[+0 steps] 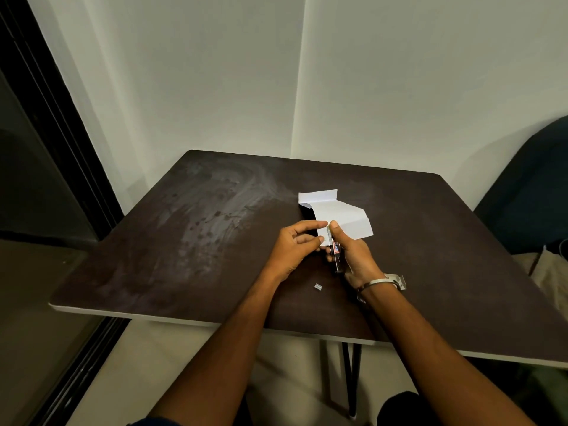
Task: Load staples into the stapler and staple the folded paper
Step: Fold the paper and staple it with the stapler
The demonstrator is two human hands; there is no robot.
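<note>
A folded white paper [339, 214] is held above the middle of the dark table [184, 241]. My left hand [295, 245] pinches its near left edge between thumb and fingers. My right hand [353, 256] grips a small metal stapler [335, 250] with a red and blue label, its nose at the paper's near edge beside my left fingertips. A short strip of staples [318, 286] lies on the table just in front of my wrists. Whether the stapler's jaws are around the paper is hidden by my fingers.
A small silvery staple packet [398, 279] lies behind my right wrist, which wears a metal bangle. A dark chair [528, 204] stands at the table's right. White walls meet in a corner behind the table. A dark door frame runs down the left.
</note>
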